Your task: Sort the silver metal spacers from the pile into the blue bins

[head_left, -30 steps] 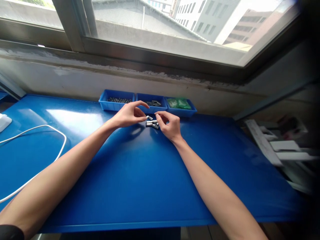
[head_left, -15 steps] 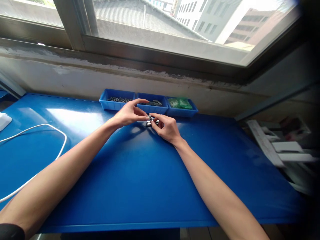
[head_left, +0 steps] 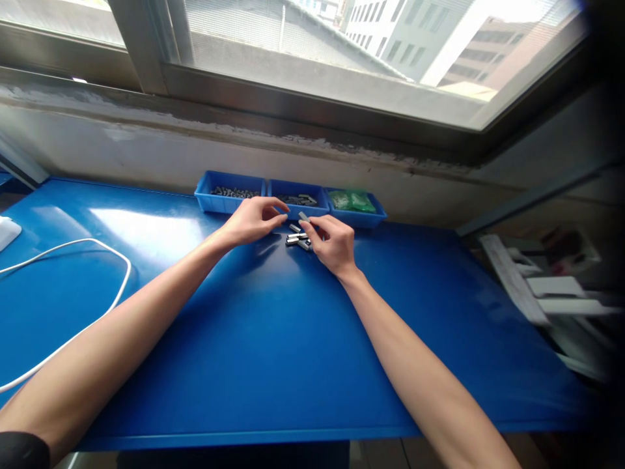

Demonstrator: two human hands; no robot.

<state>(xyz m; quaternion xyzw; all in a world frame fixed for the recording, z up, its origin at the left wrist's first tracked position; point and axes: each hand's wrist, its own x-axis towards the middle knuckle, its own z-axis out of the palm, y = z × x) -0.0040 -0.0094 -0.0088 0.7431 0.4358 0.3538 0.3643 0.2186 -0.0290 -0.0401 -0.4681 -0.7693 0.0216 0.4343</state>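
Between finger and thumb of my right hand [head_left: 333, 243] is a small grey metal piece [head_left: 303, 216], held just above the table. Below it, several short metal pieces [head_left: 296, 240] lie in a small pile on the blue table [head_left: 273, 352]. My left hand [head_left: 254, 220] hovers left of the pile, its thumb and index finger curved towards each other with a small gap; nothing shows between them. Its other fingers are partly hidden. Behind my hands, the middle blue bin [head_left: 315, 211] holds more dark and grey metal pieces.
A left blue bin [head_left: 215, 204] holds small metal parts; a right one [head_left: 364, 218] holds green bags [head_left: 354, 200]. A white cable [head_left: 127, 267] curves across the table's left side. The wall and window stand behind, and white objects [head_left: 556, 286] at the right.
My hands have moved apart a little. The metal piece is now raised in my right hand alone, and more of the pile shows below.
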